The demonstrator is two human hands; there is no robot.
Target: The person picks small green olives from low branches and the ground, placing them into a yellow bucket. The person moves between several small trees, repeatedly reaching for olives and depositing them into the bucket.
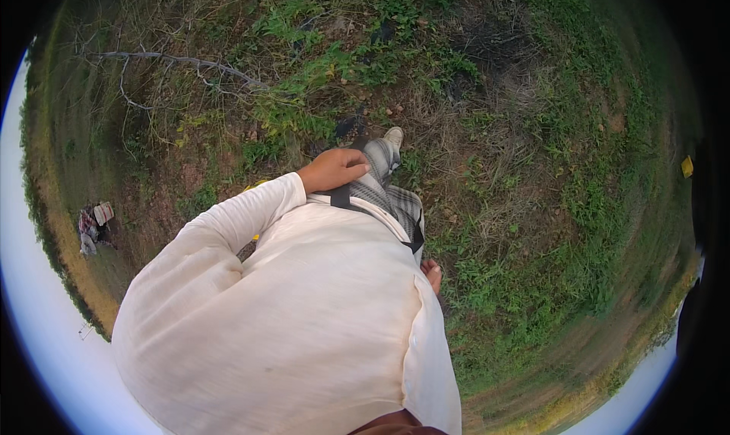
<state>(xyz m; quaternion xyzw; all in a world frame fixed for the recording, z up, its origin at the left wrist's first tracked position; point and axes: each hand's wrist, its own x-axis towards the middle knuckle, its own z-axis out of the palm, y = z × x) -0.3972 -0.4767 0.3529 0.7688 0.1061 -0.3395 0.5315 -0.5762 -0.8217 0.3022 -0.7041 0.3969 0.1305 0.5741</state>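
Note:
My left hand (333, 170), in a white sleeve (239, 212), is at my waist above a grey plaid cloth (368, 190) worn round my legs. Its fingers curl downward, and nothing shows in them; their undersides are hidden. A black strap (340, 196) crosses the waist just below this hand. On the other side, my right hand (433, 275) hangs beside my white shirt (319, 298), mostly covered by it. Only a few bent fingers show there, and what they hold, if anything, is hidden. One light shoe (394, 135) stands on the ground ahead.
A bare, forked branch (188, 60) lies across weeds at the upper left. Green plants (393, 53) and dry grass (496, 167) cover the soil ahead and to the right. A small heap of cloth or bags (94, 224) is far left. Something yellow (687, 167) shows at the right rim.

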